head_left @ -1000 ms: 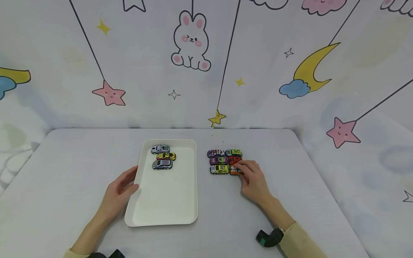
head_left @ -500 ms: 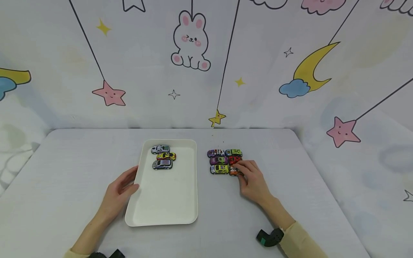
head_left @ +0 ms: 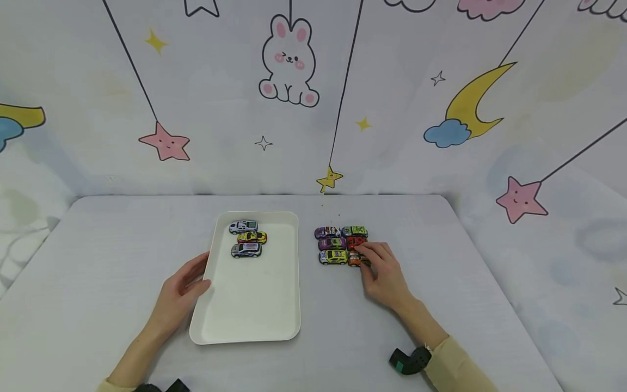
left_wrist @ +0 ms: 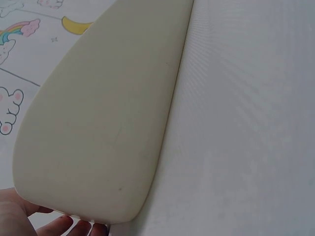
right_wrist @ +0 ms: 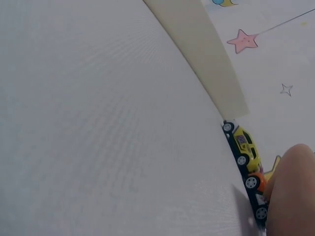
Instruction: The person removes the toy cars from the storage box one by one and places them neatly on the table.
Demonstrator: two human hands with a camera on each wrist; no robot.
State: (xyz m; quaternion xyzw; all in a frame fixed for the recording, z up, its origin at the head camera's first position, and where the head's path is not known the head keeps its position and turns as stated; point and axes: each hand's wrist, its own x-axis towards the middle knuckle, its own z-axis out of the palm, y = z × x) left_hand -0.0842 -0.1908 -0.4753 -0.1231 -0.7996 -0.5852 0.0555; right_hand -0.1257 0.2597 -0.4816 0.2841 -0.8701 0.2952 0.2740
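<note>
In the head view my left hand (head_left: pixel 178 294) holds the left side of a white rectangular tray (head_left: pixel 250 299), thumb at its rim. The left wrist view shows several fingertips (left_wrist: pixel 81 228) against the end of the tray's outer wall. Inside the tray lie three toy cars: a pale one (head_left: pixel 243 226), a yellow one (head_left: pixel 252 237) and a dark silver one (head_left: pixel 246 250). Right of the tray, my right hand (head_left: pixel 387 277) pinches an orange toy car (head_left: pixel 354 258) between thumb and fingers. Its right part is mostly covered by them. The right wrist view shows its wheel beside a finger (right_wrist: pixel 293 196).
Packed around the orange car are a red car (head_left: pixel 355 243), a green car (head_left: pixel 355 232), a purple-and-white car (head_left: pixel 327 233), a purple car (head_left: pixel 332 244) and a yellow-green car (head_left: pixel 333 257). The white table (head_left: pixel 431 234) meets a printed backdrop (head_left: pixel 220 87) behind.
My right fingertips have shifted slightly on the orange car, and a little more of its near right side shows. The left hand, the tray and the other cars stay put.
</note>
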